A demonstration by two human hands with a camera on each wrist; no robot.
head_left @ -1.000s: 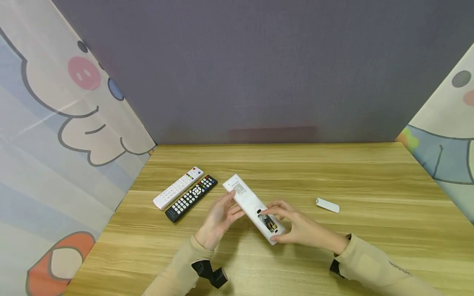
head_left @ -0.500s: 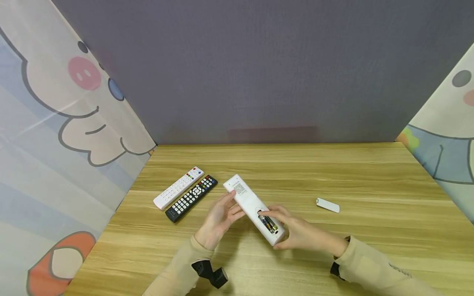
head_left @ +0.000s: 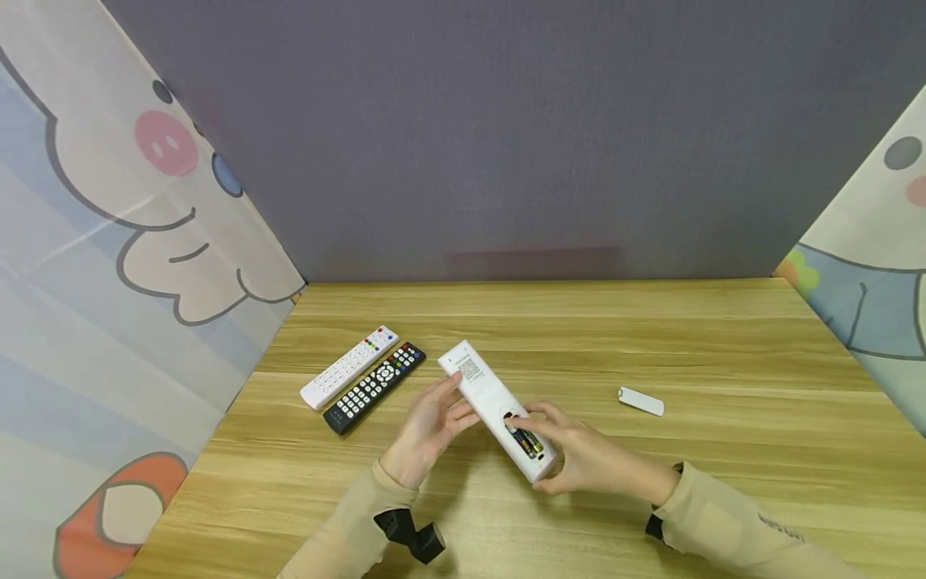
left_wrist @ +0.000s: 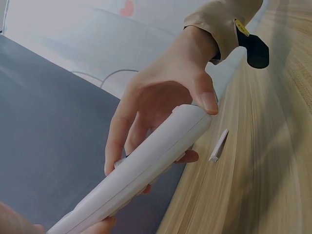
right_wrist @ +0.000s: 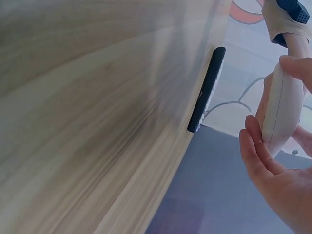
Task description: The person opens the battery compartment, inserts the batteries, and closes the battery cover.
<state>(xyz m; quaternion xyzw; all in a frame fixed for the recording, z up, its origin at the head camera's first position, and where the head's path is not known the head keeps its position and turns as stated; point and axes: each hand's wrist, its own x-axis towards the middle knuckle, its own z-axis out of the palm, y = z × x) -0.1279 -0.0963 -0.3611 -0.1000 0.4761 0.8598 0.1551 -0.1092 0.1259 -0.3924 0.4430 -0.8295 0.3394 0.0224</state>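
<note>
A white remote control (head_left: 486, 397) is held slanted above the table, its back with a printed square code facing up. Near its lower end the battery compartment is uncovered, and batteries (head_left: 528, 442) lie side by side in it. My left hand (head_left: 427, 430) holds the remote toward its upper end, thumb on the edge and fingers underneath. The right hand (head_left: 593, 454) grips the lower end: its thumb (left_wrist: 208, 101) is at the end edge and the index fingertip presses at the compartment's upper end. In the right wrist view the remote (right_wrist: 283, 105) is seen from the side.
A small white battery cover (head_left: 641, 401) lies on the wooden table (head_left: 694, 330) to the right. To the left, a white remote (head_left: 349, 367) and a black remote (head_left: 374, 388) lie parallel, buttons up. A grey panel (head_left: 535, 145) stands behind the table.
My right thumb has slid from the back face of the remote to its lower end edge, and the batteries show more fully in the compartment. The left hand has barely moved.
</note>
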